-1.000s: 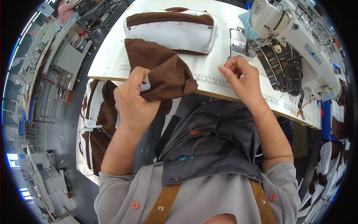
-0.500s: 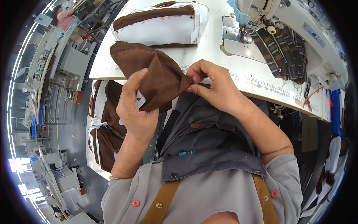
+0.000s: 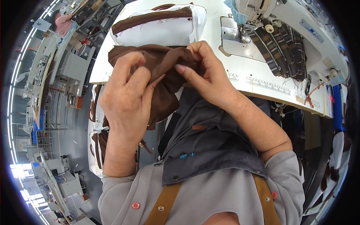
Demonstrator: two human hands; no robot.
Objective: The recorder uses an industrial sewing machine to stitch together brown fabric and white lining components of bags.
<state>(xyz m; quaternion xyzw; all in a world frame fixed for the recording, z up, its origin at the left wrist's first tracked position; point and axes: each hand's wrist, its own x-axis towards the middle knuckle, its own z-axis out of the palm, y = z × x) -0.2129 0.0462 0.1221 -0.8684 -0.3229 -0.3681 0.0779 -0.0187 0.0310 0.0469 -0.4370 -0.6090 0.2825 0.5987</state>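
Observation:
Bunched brown fabric (image 3: pixel 167 98) hangs between my two hands, over the near edge of the white table and above my lap. My right hand (image 3: pixel 213 77) grips its upper right part, with the thumb on the folds in front and the fingers behind. My left hand (image 3: pixel 125 92) is closed at the fabric's left side, its fingers curled and its thumb lying along a fold. Part of the cloth is hidden behind that hand. Just beyond the fabric, a white bag piece with a brown strip (image 3: pixel 155 32) lies on the table.
A sewing machine (image 3: pixel 296 26) stands at the right of the white table (image 3: pixel 210 18), with striped dark fabric (image 3: pixel 279 52) beside it. Ruler markings run along the table's near edge. More brown and white pieces (image 3: pixel 96 144) lie at my left. A person (image 3: pixel 63 23) sits far off.
My left hand has turned from an upright grip to a palm-down curl over the cloth. My right hand has shifted slightly up, and the fabric is now more bunched and hangs lower.

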